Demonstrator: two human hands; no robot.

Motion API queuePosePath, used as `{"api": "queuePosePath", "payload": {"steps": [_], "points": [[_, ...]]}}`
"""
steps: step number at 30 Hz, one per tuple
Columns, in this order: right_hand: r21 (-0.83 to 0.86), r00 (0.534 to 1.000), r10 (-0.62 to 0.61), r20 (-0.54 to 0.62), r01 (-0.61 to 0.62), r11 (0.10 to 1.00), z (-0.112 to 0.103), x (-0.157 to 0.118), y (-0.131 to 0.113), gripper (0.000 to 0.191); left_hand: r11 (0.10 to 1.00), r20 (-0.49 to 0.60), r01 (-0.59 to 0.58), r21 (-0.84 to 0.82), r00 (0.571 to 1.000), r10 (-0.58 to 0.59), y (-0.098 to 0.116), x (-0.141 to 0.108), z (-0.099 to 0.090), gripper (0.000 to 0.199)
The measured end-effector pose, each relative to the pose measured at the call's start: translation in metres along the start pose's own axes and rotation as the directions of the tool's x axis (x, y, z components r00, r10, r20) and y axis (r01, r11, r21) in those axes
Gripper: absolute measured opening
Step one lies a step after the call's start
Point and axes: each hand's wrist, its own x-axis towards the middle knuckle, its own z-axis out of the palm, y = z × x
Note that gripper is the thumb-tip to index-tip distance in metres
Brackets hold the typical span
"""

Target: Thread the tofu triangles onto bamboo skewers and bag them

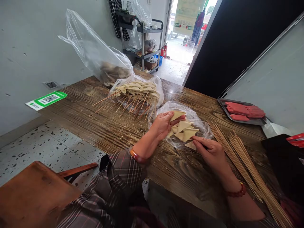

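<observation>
My left hand pinches a pale yellow folded triangle, which looks like tofu skin, between thumb and fingers. Below it, more loose triangles lie on a clear plastic bag spread on the table. At the right edge of this pile, my right hand has its thumb and fingers pressed together beside a triangle; what they hold, if anything, I cannot make out. Farther back, many skewered triangles lie stacked on another clear bag, their thin wooden sticks pointing toward me.
Two bundles of bare bamboo skewers lie right of my right hand. A black tray with pink-red packs is at the far right. A large plastic bag stands at the back left, near a green QR card. A wooden stool is lower left.
</observation>
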Motion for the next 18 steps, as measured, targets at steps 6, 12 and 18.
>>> {"api": "queuePosePath", "payload": {"steps": [6, 12, 18], "points": [[0.006, 1.0, -0.008, -0.01, 0.008, 1.0, 0.0002, 0.0003, 0.0016, 0.019, 0.998, 0.04, 0.049, -0.035, 0.998, -0.047, -0.0026, -0.0007, -0.0033, 0.024], [-0.019, 1.0, -0.011, -0.011, 0.011, 1.0, -0.0001, 0.0007, 0.0007, 0.019, 0.998, 0.062, 0.061, 0.019, 0.996, -0.062, -0.0044, 0.0001, -0.0051, 0.021], [-0.019, 1.0, -0.009, -0.006, 0.009, 1.0, 0.0011, -0.0009, 0.0026, 0.019, 0.999, 0.081, 0.018, 0.031, 0.997, -0.021, -0.0058, 0.0024, -0.0052, 0.018]]}}
